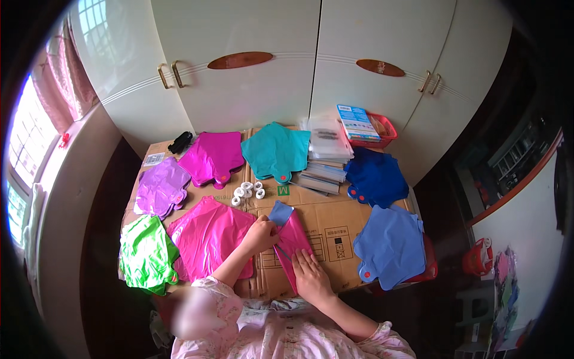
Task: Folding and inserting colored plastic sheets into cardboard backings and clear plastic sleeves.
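On the cardboard in front of me lies a deep pink foil balloon (pixel 292 234), flat and folded into a narrow strip. A blue-grey piece (pixel 280 213) sticks out from its far end. My left hand (pixel 260 234) is closed, its fingertips pinching the strip's left edge near that piece. Stretched out flat, my right hand (pixel 311 276) rests on the near part of the strip. Left of my left hand is a stack of flat pink foil balloons (pixel 210 235). Small white rolls (pixel 246 190) lie just beyond the left hand.
Around the cardboard (pixel 335 263) lie flat balloon stacks: green (pixel 147 252), lilac (pixel 160 186), magenta (pixel 212 157), teal (pixel 275 151), dark blue (pixel 378 176) and light blue (pixel 391 245). Clear plastic sleeves (pixel 327 143) stand beside a red basket (pixel 383 127). White cabinets (pixel 239 30) rise behind.
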A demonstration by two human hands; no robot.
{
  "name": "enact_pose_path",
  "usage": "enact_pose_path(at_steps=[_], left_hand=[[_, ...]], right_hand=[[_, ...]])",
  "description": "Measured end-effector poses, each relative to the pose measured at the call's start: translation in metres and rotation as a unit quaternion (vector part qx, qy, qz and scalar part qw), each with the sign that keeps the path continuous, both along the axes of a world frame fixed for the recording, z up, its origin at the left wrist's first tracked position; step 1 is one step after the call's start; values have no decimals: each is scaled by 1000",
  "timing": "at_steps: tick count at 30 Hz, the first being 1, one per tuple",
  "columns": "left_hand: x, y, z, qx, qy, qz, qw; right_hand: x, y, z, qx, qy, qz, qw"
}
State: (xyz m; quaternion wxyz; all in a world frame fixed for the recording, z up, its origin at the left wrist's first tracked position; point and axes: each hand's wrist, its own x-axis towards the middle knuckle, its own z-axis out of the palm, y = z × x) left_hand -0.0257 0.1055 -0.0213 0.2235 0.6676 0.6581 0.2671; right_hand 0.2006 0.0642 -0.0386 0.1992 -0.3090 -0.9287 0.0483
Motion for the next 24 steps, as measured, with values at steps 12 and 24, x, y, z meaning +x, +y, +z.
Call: enact_pose_path(at_steps=[12,24], left_hand=[[-3,3,-7,3,11,-5,1000],[50,-19,1,135,32,-191,972]], right_hand=[[-1,0,-1,-3,-4,6,1000],[0,0,-9,-40,7,14,999]])
